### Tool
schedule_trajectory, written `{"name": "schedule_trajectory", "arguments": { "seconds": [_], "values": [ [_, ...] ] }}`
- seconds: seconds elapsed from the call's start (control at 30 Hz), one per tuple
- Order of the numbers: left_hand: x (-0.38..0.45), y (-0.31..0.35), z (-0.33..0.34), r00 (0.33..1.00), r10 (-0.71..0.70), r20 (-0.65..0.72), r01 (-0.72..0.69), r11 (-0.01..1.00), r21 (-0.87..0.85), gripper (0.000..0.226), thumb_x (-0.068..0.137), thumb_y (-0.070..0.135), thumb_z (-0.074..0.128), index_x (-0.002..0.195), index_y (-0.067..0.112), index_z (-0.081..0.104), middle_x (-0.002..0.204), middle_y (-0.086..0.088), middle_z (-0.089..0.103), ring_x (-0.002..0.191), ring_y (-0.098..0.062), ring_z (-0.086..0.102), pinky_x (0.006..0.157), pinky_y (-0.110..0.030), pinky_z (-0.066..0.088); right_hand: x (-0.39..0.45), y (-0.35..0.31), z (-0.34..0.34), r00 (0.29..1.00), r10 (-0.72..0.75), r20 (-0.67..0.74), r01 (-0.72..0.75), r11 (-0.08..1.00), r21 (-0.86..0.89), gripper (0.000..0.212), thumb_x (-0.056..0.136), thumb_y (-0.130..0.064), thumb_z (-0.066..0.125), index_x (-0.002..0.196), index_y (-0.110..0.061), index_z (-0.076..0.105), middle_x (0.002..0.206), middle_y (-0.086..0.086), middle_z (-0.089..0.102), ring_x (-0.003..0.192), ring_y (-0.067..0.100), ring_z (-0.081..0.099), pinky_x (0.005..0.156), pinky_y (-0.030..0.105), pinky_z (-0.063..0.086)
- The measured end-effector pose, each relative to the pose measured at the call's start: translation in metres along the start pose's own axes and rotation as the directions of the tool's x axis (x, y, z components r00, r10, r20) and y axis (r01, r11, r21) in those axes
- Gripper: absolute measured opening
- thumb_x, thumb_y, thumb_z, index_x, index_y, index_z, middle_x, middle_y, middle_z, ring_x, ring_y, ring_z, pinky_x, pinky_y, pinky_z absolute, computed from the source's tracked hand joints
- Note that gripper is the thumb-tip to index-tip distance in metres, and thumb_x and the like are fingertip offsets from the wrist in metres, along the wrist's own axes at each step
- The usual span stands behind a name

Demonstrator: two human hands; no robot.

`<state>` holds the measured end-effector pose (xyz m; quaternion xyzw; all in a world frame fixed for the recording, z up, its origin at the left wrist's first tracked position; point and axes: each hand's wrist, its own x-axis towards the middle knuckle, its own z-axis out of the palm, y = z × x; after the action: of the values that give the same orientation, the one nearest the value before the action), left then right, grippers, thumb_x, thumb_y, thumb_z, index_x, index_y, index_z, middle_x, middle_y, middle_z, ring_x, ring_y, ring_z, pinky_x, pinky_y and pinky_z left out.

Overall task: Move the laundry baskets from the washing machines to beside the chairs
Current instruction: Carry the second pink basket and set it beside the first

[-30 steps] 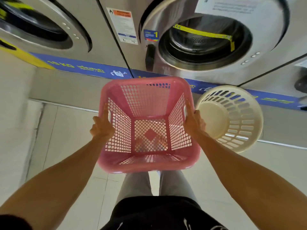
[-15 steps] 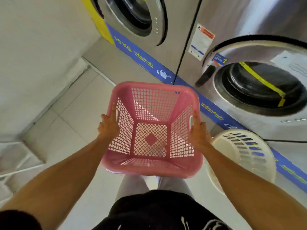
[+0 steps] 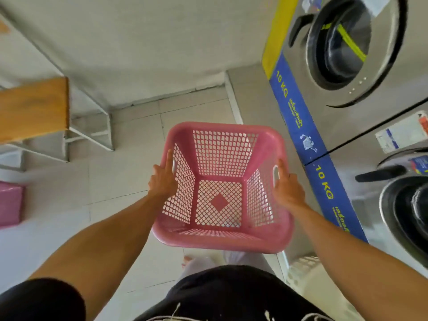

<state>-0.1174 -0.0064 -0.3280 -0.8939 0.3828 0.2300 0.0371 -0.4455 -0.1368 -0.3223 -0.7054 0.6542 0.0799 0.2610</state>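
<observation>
I carry an empty pink square laundry basket (image 3: 222,158) in front of my body, above the tiled floor. My left hand (image 3: 162,181) grips its left rim and my right hand (image 3: 288,188) grips its right rim by the handle slot. A sliver of the cream round basket (image 3: 303,262) shows low on the right, mostly hidden behind my right arm. The washing machines (image 3: 347,54) line the right side. A seat with a wooden top and white metal legs (image 3: 34,107) stands at the left.
Another pink object (image 3: 10,205) sits on the floor at the far left edge. A plain wall runs across the top, meeting the floor behind the basket. Light floor tiles stretch between the seat and the machines.
The view has swung left: the machines slid from the top to the right side, the cream basket dropped nearly out of sight, and the wooden seat came into view. Both hands kept their hold.
</observation>
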Motion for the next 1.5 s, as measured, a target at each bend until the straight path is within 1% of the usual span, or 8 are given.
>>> {"name": "schedule_trajectory", "arguments": {
  "seconds": [0.17, 0.37, 0.47, 0.6, 0.77, 1.03, 1.23, 1.5],
  "values": [
    [-0.036, -0.082, -0.009, 0.989, -0.143, -0.032, 0.139, 0.984, -0.116, 0.107, 0.091, 0.021, 0.067, 0.152, 0.045, -0.017, 0.111, -0.018, 0.044, 0.059, -0.017, 0.040, 0.052, -0.030, 0.040, -0.022, -0.069, 0.008, 0.989, -0.147, -0.001, 0.146, 0.981, -0.130, 0.075, 0.101, -0.025, 0.044, 0.159, -0.042, -0.001, 0.127, 0.021, 0.048, 0.104, 0.040, 0.061, 0.085, 0.045, 0.050],
    [-0.092, -0.204, -0.021, 0.945, -0.318, -0.073, 0.296, 0.929, -0.222, 0.106, 0.091, 0.016, 0.064, 0.151, 0.046, -0.018, 0.114, -0.019, 0.045, 0.069, -0.021, 0.044, 0.062, -0.038, 0.049, -0.078, -0.169, 0.049, 0.924, -0.383, 0.001, 0.375, 0.905, -0.200, 0.083, 0.102, -0.028, 0.052, 0.156, -0.042, -0.009, 0.120, 0.020, 0.048, 0.074, 0.021, 0.060, 0.049, 0.028, 0.048],
    [-0.122, -0.259, -0.026, 0.911, -0.406, -0.065, 0.378, 0.889, -0.258, 0.105, 0.091, 0.011, 0.061, 0.151, 0.046, -0.018, 0.115, -0.020, 0.045, 0.076, -0.027, 0.047, 0.068, -0.042, 0.050, -0.100, -0.215, 0.079, 0.874, -0.486, 0.018, 0.478, 0.853, -0.208, 0.084, 0.101, -0.033, 0.054, 0.152, -0.046, -0.011, 0.111, 0.018, 0.048, 0.070, 0.021, 0.061, 0.055, 0.035, 0.060],
    [-0.158, -0.331, -0.025, 0.837, -0.545, -0.052, 0.505, 0.805, -0.310, 0.107, 0.090, 0.013, 0.062, 0.150, 0.049, -0.019, 0.119, -0.022, 0.044, 0.081, -0.034, 0.056, 0.073, -0.048, 0.058, -0.131, -0.287, 0.109, 0.804, -0.591, 0.064, 0.588, 0.775, -0.231, 0.075, 0.101, -0.033, 0.052, 0.152, -0.044, -0.003, 0.111, 0.017, 0.049, 0.073, 0.023, 0.061, 0.057, 0.036, 0.060],
    [-0.187, -0.414, -0.032, 0.736, -0.675, -0.049, 0.621, 0.702, -0.349, 0.114, 0.087, 0.011, 0.066, 0.149, 0.050, -0.021, 0.118, -0.021, 0.044, 0.075, -0.031, 0.053, 0.057, -0.038, 0.050, -0.158, -0.380, 0.152, 0.688, -0.717, 0.116, 0.724, 0.664, -0.186, 0.071, 0.102, -0.028, 0.052, 0.152, -0.045, 0.003, 0.107, 0.016, 0.049, 0.060, 0.018, 0.054, 0.041, 0.027, 0.044],
    [-0.164, -0.514, -0.049, 0.649, -0.758, -0.063, 0.660, 0.602, -0.450, 0.109, 0.090, 0.020, 0.065, 0.143, 0.059, -0.022, 0.096, -0.014, 0.042, 0.063, -0.029, 0.061, 0.037, -0.030, 0.049, -0.164, -0.513, 0.202, 0.558, -0.810, 0.180, 0.829, 0.541, -0.141, 0.072, 0.100, -0.026, 0.053, 0.152, -0.045, 0.007, 0.106, 0.014, 0.049, 0.063, 0.020, 0.061, 0.051, 0.037, 0.059],
    [-0.130, -0.562, -0.074, 0.597, -0.802, -0.006, 0.705, 0.528, -0.474, 0.116, 0.086, 0.012, 0.068, 0.143, 0.059, -0.022, 0.099, -0.017, 0.045, 0.064, -0.029, 0.062, 0.040, -0.032, 0.053, -0.154, -0.598, 0.221, 0.518, -0.824, 0.231, 0.855, 0.491, -0.165, 0.068, 0.101, -0.028, 0.050, 0.153, -0.045, 0.008, 0.108, 0.014, 0.049, 0.063, 0.019, 0.061, 0.052, 0.039, 0.060],
    [-0.086, -0.622, -0.102, 0.563, -0.827, -0.014, 0.705, 0.488, -0.515, 0.099, 0.093, 0.021, 0.059, 0.146, 0.056, -0.016, 0.106, -0.016, 0.047, 0.066, -0.024, 0.059, 0.044, -0.032, 0.054, -0.146, -0.691, 0.230, 0.493, -0.835, 0.244, 0.868, 0.454, -0.198, 0.069, 0.100, -0.024, 0.051, 0.151, -0.046, 0.008, 0.107, 0.013, 0.049, 0.065, 0.021, 0.060, 0.056, 0.038, 0.059]
  ]
}}
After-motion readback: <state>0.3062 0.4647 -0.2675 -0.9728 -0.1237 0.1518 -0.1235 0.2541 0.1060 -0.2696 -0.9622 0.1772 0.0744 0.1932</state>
